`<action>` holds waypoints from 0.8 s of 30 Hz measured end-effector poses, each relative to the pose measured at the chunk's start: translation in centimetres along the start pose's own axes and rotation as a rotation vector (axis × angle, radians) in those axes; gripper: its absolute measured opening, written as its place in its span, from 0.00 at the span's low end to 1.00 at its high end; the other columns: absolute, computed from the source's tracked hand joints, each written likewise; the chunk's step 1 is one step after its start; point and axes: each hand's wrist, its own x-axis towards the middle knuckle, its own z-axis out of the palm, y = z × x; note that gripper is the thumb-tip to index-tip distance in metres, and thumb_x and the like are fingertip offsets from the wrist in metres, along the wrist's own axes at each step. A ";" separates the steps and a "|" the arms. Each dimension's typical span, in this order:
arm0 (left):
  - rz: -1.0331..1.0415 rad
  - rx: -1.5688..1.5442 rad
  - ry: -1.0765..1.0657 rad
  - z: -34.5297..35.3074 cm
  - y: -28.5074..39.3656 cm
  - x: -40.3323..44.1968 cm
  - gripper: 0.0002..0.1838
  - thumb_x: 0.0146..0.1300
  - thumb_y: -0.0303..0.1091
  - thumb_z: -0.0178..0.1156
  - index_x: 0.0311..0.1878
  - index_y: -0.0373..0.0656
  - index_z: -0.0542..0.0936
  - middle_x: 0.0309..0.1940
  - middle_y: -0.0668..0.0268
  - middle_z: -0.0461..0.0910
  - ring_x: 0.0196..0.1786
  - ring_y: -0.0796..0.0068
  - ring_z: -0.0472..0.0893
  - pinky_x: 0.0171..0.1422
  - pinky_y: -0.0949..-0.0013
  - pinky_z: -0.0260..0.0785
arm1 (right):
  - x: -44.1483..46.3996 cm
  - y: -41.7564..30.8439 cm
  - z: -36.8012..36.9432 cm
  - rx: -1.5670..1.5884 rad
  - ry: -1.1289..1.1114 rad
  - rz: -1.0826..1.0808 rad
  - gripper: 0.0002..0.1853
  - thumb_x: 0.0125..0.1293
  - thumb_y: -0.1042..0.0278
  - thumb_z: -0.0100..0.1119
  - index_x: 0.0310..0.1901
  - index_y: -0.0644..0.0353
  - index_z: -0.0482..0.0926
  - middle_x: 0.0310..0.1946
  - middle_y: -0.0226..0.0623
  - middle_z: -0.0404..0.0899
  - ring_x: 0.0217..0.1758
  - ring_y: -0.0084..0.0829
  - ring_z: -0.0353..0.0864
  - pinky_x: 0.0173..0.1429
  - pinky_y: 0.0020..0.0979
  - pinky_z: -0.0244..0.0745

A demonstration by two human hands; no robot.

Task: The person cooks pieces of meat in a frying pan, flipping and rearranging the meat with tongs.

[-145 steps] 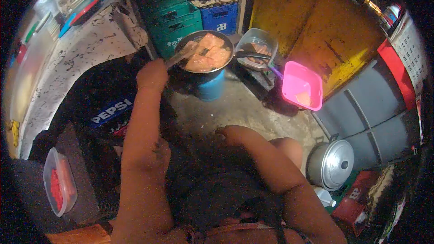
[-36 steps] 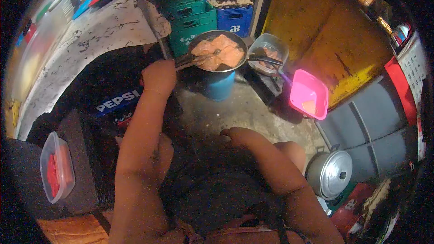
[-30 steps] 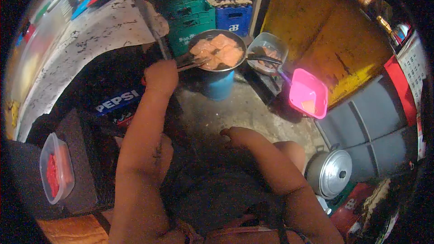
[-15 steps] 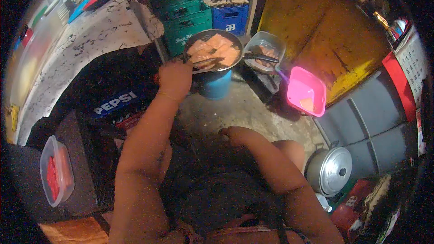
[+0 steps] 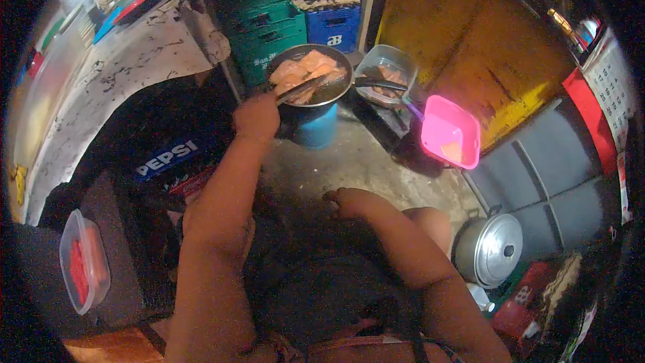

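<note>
My left hand (image 5: 256, 115) is closed round the near end of tongs (image 5: 302, 89), whose far end lies among the food in a frying pan (image 5: 314, 102). Flat orange-pink slices (image 5: 306, 69), seemingly meat, are bunched toward the pan's far side. Dark pan surface shows at the near right. The pan sits above a blue bucket-like base (image 5: 319, 128), and its black handle (image 5: 379, 83) reaches over a clear plastic container (image 5: 396, 59) of browned pieces. Over my lap, my right hand (image 5: 351, 203) has curled fingers; whatever they hold, if anything, is hidden.
A pink basin (image 5: 437, 111) with an orange piece stands right of the container. A lidded metal pot (image 5: 494, 249) is at my right. Green crates (image 5: 279, 37) and a blue crate (image 5: 332, 30) stand behind the pan. A plastic tub (image 5: 84, 262) of red contents sits left.
The tongs have swung right and farther into the pan. The slices, spread across it before, are now gathered toward the far side. My right hand has stayed nearly still.
</note>
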 end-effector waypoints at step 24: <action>0.021 -0.184 -0.133 -0.7 1.4 -0.8 0.12 0.66 0.34 0.60 0.48 0.43 0.88 0.48 0.50 0.88 0.53 0.46 0.87 0.58 0.46 0.79 | -0.5 -0.6 -0.3 -0.004 0.030 -0.010 0.39 0.64 0.46 0.71 0.74 0.51 0.72 0.58 0.53 0.84 0.62 0.56 0.82 0.65 0.52 0.77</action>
